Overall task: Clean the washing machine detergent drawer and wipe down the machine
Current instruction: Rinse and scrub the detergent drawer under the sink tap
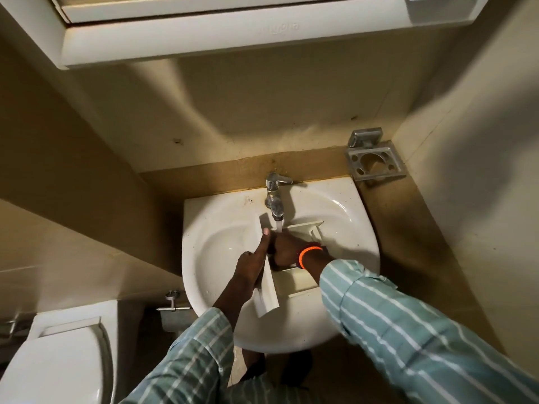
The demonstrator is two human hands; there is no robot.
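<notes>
White toilet lid [55, 363] is sitting lower left, cut off by the frame edge. A small chrome wall valve [172, 300] is showing between it and the basin.

White ceramic washbasin [210, 252] is taking up the centre. The white plastic detergent drawer [269, 290] is lying inside the bowl, under the tap. Its front panel is the long white strip running from near the tap down toward the near rim, tilted a little off vertical in the view. The tray body is extending from that panel to the right, so the drawer's long axis is running roughly left-right across the bowl, panel end left, open compartments facing up.

Left hand [253, 263] is gripping the front panel: thumb stretched up along its face, other fingers wrapped behind it and hidden. Right hand [287, 249] is pressing down into the tray with fingers curled; cannot tell whether it is holding a cloth or anything else. An orange bead bracelet [309, 252] is circling that wrist. Teal striped sleeves [408, 325] are covering both forearms and hiding the drawer's lower right corner.

Chrome lever tap [275, 196] is running; a thin water stream [279, 227] is landing between the hands.

Compartment detail is mostly hidden by the right hand and dim light.

Far right, an empty-looking metal wall holder [374, 161] is hanging beside the basin. A white cabinet [204, 39] is running overhead, cropped at the top.
</notes>
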